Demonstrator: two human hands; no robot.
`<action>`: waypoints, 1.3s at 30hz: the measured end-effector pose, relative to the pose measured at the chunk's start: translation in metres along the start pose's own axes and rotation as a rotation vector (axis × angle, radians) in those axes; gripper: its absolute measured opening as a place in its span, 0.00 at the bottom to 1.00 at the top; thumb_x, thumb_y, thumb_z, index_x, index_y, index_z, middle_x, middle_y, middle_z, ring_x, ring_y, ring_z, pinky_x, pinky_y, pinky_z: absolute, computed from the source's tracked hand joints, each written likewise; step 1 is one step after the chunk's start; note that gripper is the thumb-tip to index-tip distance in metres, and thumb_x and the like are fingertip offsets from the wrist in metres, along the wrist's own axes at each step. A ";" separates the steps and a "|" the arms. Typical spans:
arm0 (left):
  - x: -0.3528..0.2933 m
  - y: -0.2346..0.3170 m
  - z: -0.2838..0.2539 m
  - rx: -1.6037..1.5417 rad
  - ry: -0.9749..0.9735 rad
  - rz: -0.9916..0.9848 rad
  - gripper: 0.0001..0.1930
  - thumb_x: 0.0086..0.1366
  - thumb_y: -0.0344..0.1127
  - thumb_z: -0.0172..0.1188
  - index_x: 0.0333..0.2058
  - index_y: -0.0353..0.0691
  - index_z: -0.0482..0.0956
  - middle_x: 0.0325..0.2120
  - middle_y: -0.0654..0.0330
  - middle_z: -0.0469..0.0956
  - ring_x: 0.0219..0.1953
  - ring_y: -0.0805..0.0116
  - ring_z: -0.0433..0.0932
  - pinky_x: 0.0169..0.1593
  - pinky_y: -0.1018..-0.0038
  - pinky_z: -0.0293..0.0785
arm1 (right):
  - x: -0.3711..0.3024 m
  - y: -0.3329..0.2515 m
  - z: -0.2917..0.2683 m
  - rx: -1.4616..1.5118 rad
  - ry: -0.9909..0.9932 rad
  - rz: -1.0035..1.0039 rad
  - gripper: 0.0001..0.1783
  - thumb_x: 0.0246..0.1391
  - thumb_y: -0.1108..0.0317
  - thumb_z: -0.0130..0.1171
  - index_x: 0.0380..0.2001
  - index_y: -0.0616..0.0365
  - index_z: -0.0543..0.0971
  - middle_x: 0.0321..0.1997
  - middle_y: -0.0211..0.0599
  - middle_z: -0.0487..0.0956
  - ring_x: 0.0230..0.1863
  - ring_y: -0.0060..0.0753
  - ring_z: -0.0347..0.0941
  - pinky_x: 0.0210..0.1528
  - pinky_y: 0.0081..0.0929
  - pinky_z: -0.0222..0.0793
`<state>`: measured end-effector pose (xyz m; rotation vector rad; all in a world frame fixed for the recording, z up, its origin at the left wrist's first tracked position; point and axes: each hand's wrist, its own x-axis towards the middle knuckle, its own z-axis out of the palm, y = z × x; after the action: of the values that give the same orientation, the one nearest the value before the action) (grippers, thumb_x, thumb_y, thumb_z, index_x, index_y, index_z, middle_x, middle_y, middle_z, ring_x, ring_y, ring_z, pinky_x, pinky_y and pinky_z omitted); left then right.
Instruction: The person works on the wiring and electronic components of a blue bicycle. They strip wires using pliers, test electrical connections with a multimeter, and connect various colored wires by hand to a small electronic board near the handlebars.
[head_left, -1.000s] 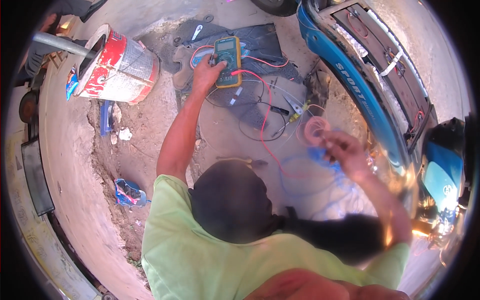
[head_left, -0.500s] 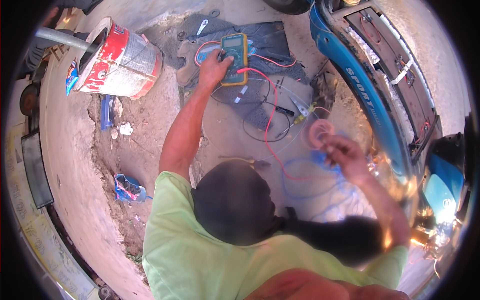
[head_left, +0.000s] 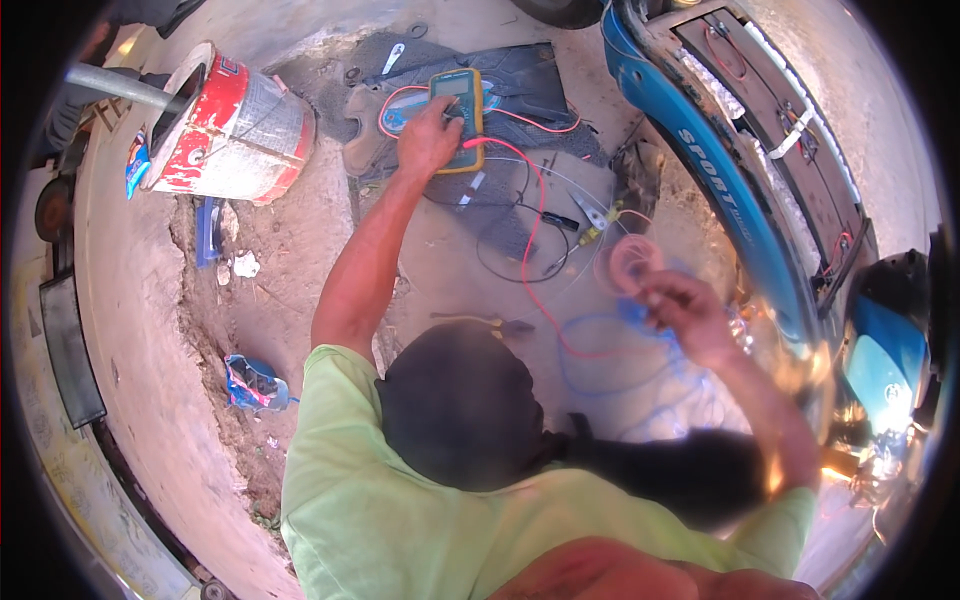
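My left hand (head_left: 430, 140) lies on a yellow-edged multimeter (head_left: 456, 88), its thumb and fingers closed at the dial. From the meter's lower right a red test lead (head_left: 528, 245) curves toward me. Over on the right, my right hand (head_left: 688, 310) hangs with its fingers curled together and blurred; what they hold, if anything, is unclear. A pinkish-red coil (head_left: 633, 262) is just beyond those fingers, and loops of blue wire (head_left: 590, 385) spread below them. Between the hands are a black probe (head_left: 559, 220) and a silver pointed tool (head_left: 592, 212).
A red-and-white bucket (head_left: 235, 130) with a pipe in it leans at the far left. Along the right runs a curved blue vehicle panel (head_left: 715, 180). Yellow-handled pliers (head_left: 512, 327) lie nearer me, partly hidden behind a dark rounded shape (head_left: 460, 410). A torn blue packet (head_left: 255, 383) is at left.
The whole view has shifted slightly, so most things appear a little farther left. My left hand stays at the meter's dial, and my right hand stays beside the coil.
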<state>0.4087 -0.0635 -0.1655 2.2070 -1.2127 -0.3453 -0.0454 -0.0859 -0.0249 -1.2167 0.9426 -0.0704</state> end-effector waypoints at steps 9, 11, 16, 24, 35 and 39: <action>0.012 0.015 0.005 0.096 -0.090 0.000 0.20 0.64 0.47 0.61 0.53 0.48 0.80 0.39 0.44 0.84 0.44 0.42 0.83 0.48 0.52 0.78 | 0.004 -0.002 0.001 0.024 -0.010 0.004 0.14 0.66 0.71 0.59 0.53 0.61 0.79 0.40 0.30 0.83 0.32 0.18 0.76 0.34 0.19 0.71; 0.012 0.019 0.004 0.127 -0.089 -0.003 0.20 0.65 0.48 0.62 0.52 0.47 0.80 0.37 0.43 0.84 0.42 0.43 0.84 0.46 0.53 0.79 | 0.006 0.000 0.000 0.014 -0.015 0.006 0.13 0.66 0.71 0.59 0.53 0.61 0.80 0.40 0.30 0.83 0.33 0.18 0.76 0.34 0.19 0.72; 0.014 0.021 0.001 0.166 -0.127 0.023 0.21 0.65 0.50 0.61 0.54 0.49 0.77 0.36 0.42 0.84 0.42 0.39 0.83 0.46 0.49 0.78 | 0.010 0.004 -0.002 0.035 -0.030 0.003 0.13 0.67 0.72 0.59 0.53 0.61 0.80 0.40 0.30 0.83 0.33 0.18 0.76 0.34 0.19 0.72; 0.010 0.026 0.006 0.231 -0.123 0.052 0.19 0.68 0.49 0.58 0.54 0.49 0.76 0.37 0.41 0.84 0.42 0.38 0.82 0.46 0.47 0.78 | 0.017 0.008 -0.005 -0.008 -0.045 0.006 0.13 0.67 0.72 0.58 0.53 0.61 0.80 0.40 0.30 0.83 0.33 0.18 0.76 0.35 0.18 0.73; 0.004 0.027 0.012 0.229 -0.001 0.118 0.17 0.68 0.45 0.58 0.52 0.46 0.76 0.36 0.44 0.85 0.40 0.40 0.83 0.44 0.48 0.78 | 0.008 0.011 -0.010 0.011 -0.023 -0.001 0.13 0.67 0.73 0.58 0.53 0.62 0.79 0.40 0.31 0.83 0.34 0.19 0.77 0.37 0.19 0.74; 0.005 0.029 0.010 0.224 -0.036 0.095 0.18 0.70 0.47 0.57 0.54 0.48 0.76 0.39 0.44 0.84 0.43 0.39 0.82 0.45 0.49 0.78 | 0.006 0.009 -0.010 -0.004 -0.023 0.008 0.14 0.67 0.72 0.58 0.53 0.63 0.80 0.39 0.31 0.83 0.34 0.19 0.77 0.37 0.20 0.74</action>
<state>0.3867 -0.0835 -0.1554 2.3291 -1.4309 -0.2208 -0.0516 -0.0927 -0.0364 -1.2154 0.9277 -0.0482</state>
